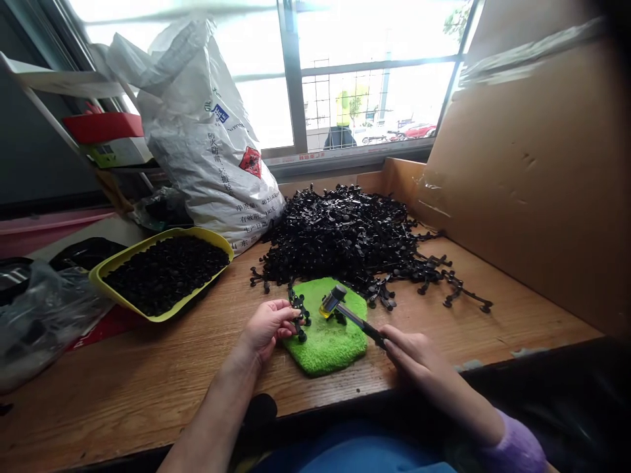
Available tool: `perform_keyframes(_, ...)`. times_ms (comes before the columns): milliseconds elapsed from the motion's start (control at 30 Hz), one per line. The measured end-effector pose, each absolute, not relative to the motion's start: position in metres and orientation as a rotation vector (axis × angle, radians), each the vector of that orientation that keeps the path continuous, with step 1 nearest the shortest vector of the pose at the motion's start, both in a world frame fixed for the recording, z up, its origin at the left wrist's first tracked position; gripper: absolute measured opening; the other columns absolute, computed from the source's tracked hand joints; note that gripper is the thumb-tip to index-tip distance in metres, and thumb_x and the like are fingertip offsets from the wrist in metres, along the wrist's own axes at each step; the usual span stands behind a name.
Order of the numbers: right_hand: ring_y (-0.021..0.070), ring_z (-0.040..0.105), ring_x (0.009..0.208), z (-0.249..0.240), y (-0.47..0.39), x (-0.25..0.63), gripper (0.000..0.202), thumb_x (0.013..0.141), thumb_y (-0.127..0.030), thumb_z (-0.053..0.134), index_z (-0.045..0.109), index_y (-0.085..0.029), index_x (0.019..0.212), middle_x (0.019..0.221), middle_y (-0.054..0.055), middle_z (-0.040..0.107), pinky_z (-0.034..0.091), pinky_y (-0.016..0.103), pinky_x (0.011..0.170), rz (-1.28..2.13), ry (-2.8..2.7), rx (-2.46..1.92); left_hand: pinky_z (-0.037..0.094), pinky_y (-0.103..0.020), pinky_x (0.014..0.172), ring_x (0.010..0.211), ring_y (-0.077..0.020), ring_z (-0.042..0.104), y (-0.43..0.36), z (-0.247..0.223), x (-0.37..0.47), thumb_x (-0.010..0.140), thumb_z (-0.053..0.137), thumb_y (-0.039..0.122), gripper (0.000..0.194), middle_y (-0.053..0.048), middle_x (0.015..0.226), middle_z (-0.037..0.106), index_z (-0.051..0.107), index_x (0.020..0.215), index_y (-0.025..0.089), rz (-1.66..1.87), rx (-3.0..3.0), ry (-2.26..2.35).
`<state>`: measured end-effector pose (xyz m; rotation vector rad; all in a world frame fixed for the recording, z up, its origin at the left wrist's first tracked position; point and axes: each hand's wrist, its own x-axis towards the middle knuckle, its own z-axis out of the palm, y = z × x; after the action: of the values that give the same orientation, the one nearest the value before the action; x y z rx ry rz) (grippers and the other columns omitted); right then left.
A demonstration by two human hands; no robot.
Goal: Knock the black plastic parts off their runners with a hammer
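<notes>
My left hand (270, 328) is closed in a pinch on a black plastic part (300, 314) with round knobs, over the left side of a green fuzzy cloth pad (320, 358). In my right hand (411, 355) is the dark handle of a small mallet (335, 299) with a black face and a yellow face. The mallet's head is over the middle of the pad, its yellow face pointing down. Small black pieces (340, 318) show beside the head, partly hidden by it. Behind the pad rises a big heap of black plastic parts (345, 230).
At the left, a yellow tray (162, 318) holds many small black pieces. Behind it stands a large white sack (197, 144). A tall cardboard sheet (522, 164) borders the right side. Clear plastic bags (44, 322) lie at the far left of the wooden table (162, 381).
</notes>
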<state>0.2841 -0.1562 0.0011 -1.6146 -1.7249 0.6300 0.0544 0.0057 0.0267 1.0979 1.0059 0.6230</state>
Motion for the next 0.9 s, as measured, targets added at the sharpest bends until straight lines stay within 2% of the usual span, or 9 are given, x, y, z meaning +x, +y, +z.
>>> perform_keyframes(300, 0.0156, 0.051, 0.06, 0.002, -0.156, 0.283, 0.028, 0.096, -0.034, 0.031, 0.046, -0.021, 0.076, 0.065, -0.001, 0.052, 0.033, 0.029, 0.058, 0.619, -1.729, -1.637, 0.03, -0.009, 0.035, 0.038, -0.0027, 0.048, 0.005, 0.027, 0.055, 0.06, 0.069, 0.019, 0.024, -0.008, 0.062, 0.066, 0.05, 0.072, 0.012, 0.611, 1.116, 1.025)
perform_keyframes(500, 0.0161, 0.053, 0.061, 0.004, -0.156, 0.281, 0.029, 0.096, -0.034, 0.03, 0.047, -0.021, 0.077, 0.067, 0.0, 0.055, 0.036, 0.028, 0.058, 0.587, -1.749, -1.621, 0.026, -0.008, 0.033, 0.035, -0.0022, 0.045, 0.005, 0.028, 0.057, 0.059, 0.069, 0.02, 0.026, -0.004, 0.057, 0.064, 0.046, 0.07, 0.015, 0.617, 1.146, 1.026)
perform_keyframes(633, 0.017, 0.054, 0.063, 0.019, -0.155, 0.276, 0.024, 0.095, -0.035, 0.031, 0.047, -0.021, 0.086, 0.072, 0.002, 0.057, 0.039, 0.029, 0.06, 0.507, -1.749, -1.572, 0.024, -0.008, 0.033, 0.034, -0.0021, 0.043, 0.006, 0.026, 0.057, 0.06, 0.067, 0.02, 0.026, -0.003, 0.054, 0.062, 0.042, 0.068, 0.016, 0.628, 1.155, 1.011)
perform_keyframes(733, 0.0169, 0.053, 0.063, 0.032, -0.149, 0.269, 0.024, 0.097, -0.031, 0.022, 0.044, -0.021, 0.096, 0.077, 0.004, 0.057, 0.039, 0.029, 0.059, 0.355, -1.782, -1.578, 0.023, -0.009, 0.033, 0.034, -0.0023, 0.043, 0.007, 0.025, 0.057, 0.06, 0.066, 0.02, 0.027, -0.002, 0.053, 0.061, 0.041, 0.068, 0.017, 0.632, 1.167, 1.01)
perform_keyframes(900, 0.0141, 0.045, 0.047, 0.039, -0.14, 0.266, 0.021, 0.094, -0.027, 0.034, 0.043, -0.022, 0.075, 0.058, -0.002, 0.049, 0.029, 0.026, 0.046, 0.295, -1.942, -1.687, 0.021, -0.009, 0.032, 0.033, -0.0022, 0.042, 0.009, 0.024, 0.058, 0.059, 0.065, 0.022, 0.026, -0.002, 0.051, 0.06, 0.04, 0.065, 0.017, 0.611, 1.195, 1.04)
